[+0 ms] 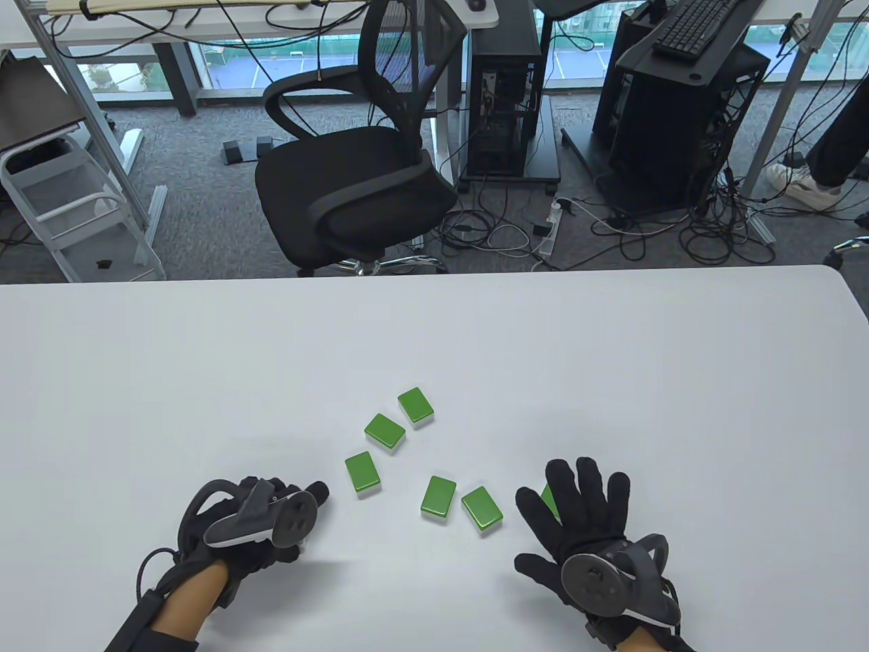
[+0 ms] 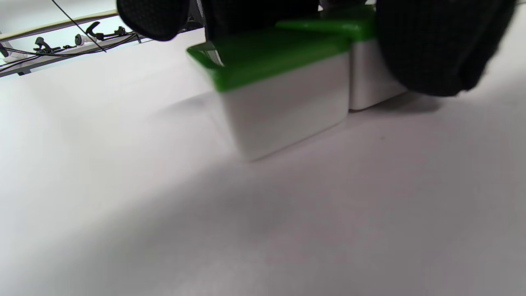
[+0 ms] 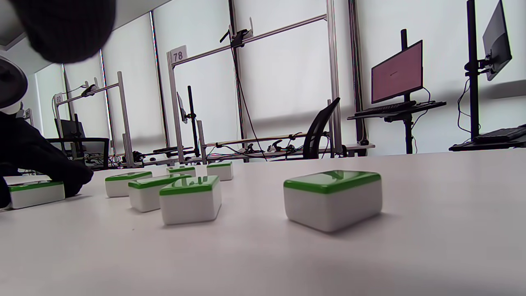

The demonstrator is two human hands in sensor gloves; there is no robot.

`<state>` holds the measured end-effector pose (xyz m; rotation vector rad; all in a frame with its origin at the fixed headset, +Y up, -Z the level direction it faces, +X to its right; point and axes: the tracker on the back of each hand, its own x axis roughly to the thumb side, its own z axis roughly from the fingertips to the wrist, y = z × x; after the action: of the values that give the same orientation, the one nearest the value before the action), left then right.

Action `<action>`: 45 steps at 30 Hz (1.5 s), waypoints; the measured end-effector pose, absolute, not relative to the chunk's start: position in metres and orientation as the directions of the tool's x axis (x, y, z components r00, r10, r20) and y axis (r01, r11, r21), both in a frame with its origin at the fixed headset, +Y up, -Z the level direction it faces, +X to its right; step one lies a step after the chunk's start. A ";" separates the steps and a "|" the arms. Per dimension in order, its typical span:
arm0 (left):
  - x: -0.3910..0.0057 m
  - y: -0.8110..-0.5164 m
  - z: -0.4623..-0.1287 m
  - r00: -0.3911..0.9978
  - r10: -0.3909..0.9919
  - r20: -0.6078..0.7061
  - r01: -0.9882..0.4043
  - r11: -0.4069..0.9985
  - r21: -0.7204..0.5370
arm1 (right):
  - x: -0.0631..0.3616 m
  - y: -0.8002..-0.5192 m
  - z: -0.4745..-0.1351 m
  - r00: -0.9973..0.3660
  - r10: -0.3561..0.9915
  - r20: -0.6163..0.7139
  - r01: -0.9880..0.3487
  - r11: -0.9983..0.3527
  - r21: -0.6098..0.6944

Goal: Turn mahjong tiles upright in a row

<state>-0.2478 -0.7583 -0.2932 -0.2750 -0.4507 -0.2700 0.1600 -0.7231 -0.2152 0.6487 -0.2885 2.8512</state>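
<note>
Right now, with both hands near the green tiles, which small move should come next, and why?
Probably the left hand should tip up the first of the two tiles under its fingers. Both lie flat, green backs up, side by side, and its fingers already rest on them. The right hand is spread open above another flat tile, and no tile stands upright yet.

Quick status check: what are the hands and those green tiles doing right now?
Left hand rests on two tiles set side by side. Right hand open, spread above one tile. Five tiles lie flat, green up. Nothing blocking.
</note>
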 end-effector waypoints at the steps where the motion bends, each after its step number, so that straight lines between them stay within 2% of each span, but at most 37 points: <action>1: -0.249 -0.759 -0.293 0.867 -0.194 0.459 0.313 0.928 -0.199 | 0.160 -0.723 -0.215 -0.883 0.153 0.444 -0.238 -0.961 -0.143; 8: -0.252 -0.761 -0.291 0.870 -0.189 0.456 0.308 0.929 -0.204 | 0.160 -0.723 -0.216 -0.885 0.154 0.439 -0.232 -0.964 -0.130; 13: -0.245 -0.751 -0.294 0.875 -0.163 0.456 0.330 0.890 -0.316 | 0.160 -0.724 -0.216 -0.883 0.158 0.441 -0.236 -0.964 -0.127; 23: -0.197 -0.725 -0.315 0.867 -0.207 0.453 0.302 0.942 -0.147 | 0.158 -0.723 -0.216 -0.881 0.156 0.447 -0.234 -0.964 -0.125; 31: -0.166 -0.736 -0.334 0.885 -0.278 0.374 0.332 0.939 -0.087 | 0.157 -0.724 -0.216 -0.879 0.154 0.452 -0.230 -0.966 -0.119; 37: -0.153 -0.749 -0.345 0.887 -0.319 0.334 0.380 0.915 -0.136 | 0.156 -0.724 -0.216 -0.879 0.151 0.452 -0.223 -0.968 -0.110; 45: -0.146 -0.761 -0.354 0.906 -0.272 0.324 0.348 0.915 -0.203 | 0.155 -0.725 -0.216 -0.879 0.144 0.454 -0.214 -0.971 -0.104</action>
<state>-0.1458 -0.7608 -0.3541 -0.2605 -0.2954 -0.3238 0.1552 -0.7246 -0.2159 0.6754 -0.2252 2.8691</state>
